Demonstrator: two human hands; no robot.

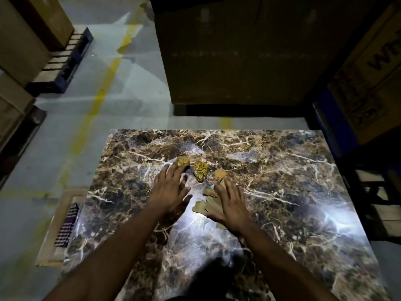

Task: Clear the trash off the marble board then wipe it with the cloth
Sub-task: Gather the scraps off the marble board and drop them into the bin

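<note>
A dark brown marble board [282, 181] with white veins fills the lower middle of the head view. Near its centre lie two crumpled yellow wrappers [183, 162] [200, 170] and several torn brown cardboard scraps [220, 175] [200, 206]. My left hand [170, 187] hovers with fingers spread, its fingertips at the left wrapper. My right hand [233, 206] lies flat with straight fingers over the cardboard scraps, partly hiding them. A checkered cloth [66, 227] lies on a flat board left of the marble.
Large cardboard boxes [238, 51] stand behind the marble board. More boxes on pallets [63, 61] are at the far left, and a printed box [373, 72] is at the right. The grey floor [121, 88] has yellow lines.
</note>
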